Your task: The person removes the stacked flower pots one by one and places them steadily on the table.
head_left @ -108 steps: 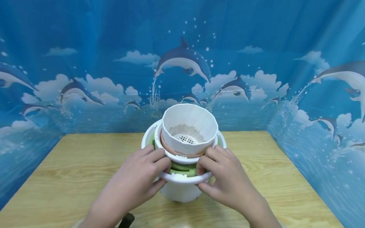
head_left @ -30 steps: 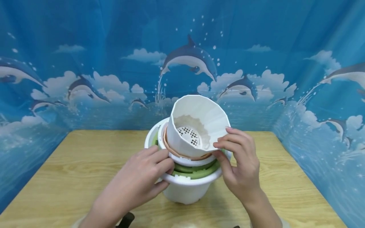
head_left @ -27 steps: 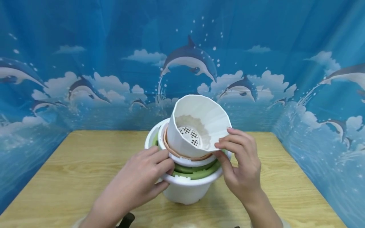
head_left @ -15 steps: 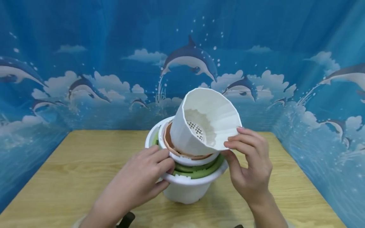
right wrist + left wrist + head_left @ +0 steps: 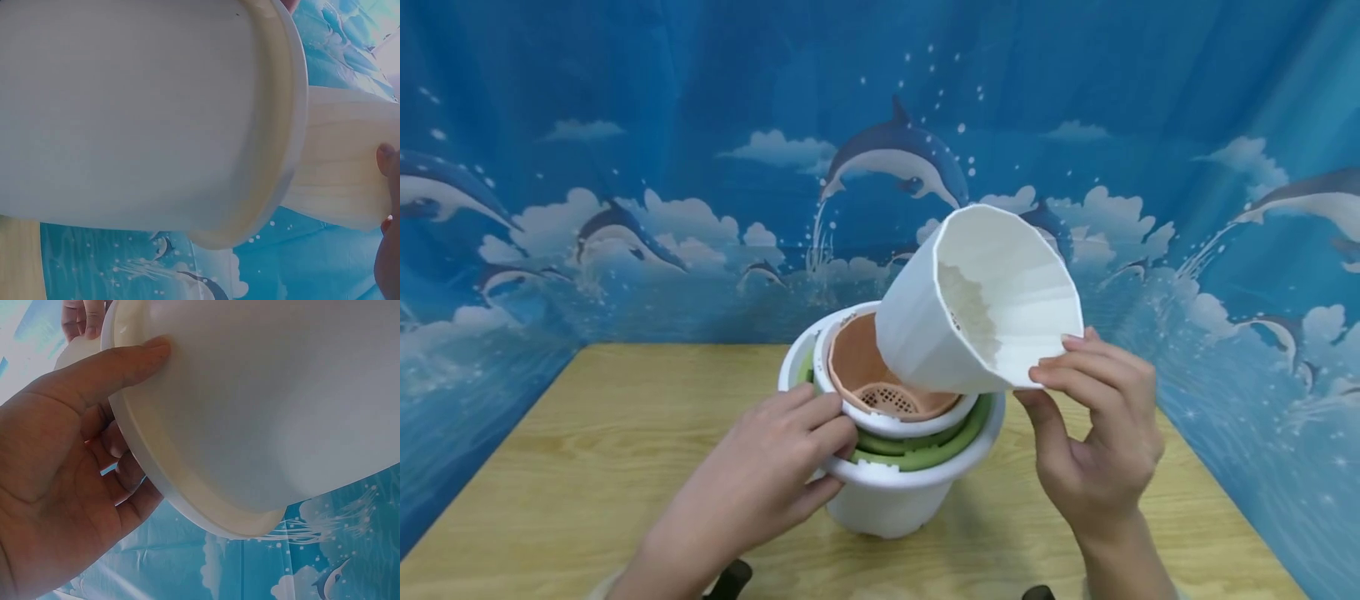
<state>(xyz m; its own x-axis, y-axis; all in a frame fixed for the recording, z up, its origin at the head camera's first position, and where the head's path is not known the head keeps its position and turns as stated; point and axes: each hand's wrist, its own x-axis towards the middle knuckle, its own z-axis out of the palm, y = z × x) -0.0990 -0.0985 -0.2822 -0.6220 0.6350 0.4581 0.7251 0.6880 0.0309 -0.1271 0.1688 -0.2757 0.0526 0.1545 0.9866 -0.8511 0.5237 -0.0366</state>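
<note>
In the head view my right hand (image 5: 1097, 425) pinches the rim of a white faceted flower pot (image 5: 940, 333), tilted with its mouth toward the right. Its lower end overlaps a terracotta-coloured pot (image 5: 857, 358) with a perforated bottom. That pot sits nested in a smaller white pot (image 5: 895, 427), then green pots (image 5: 917, 457), all inside a large white pot (image 5: 887, 507) on the table. My left hand (image 5: 775, 458) grips the large pot's rim at the front left; in the left wrist view its thumb (image 5: 131, 365) lies on the outer wall. The right wrist view shows the lifted pot (image 5: 344, 156) beyond the large one.
The stack stands on a wood-grain table (image 5: 647, 408). Behind and at both sides hangs a blue curtain (image 5: 700, 83) printed with dolphins and clouds. Dark objects (image 5: 730, 579) poke in at the bottom edge near the wrists.
My right hand left the large pot's rim, took the top white pot by its rim, tilted it and drew it up and right, uncovering the terracotta-coloured pot. My left hand kept its grip.
</note>
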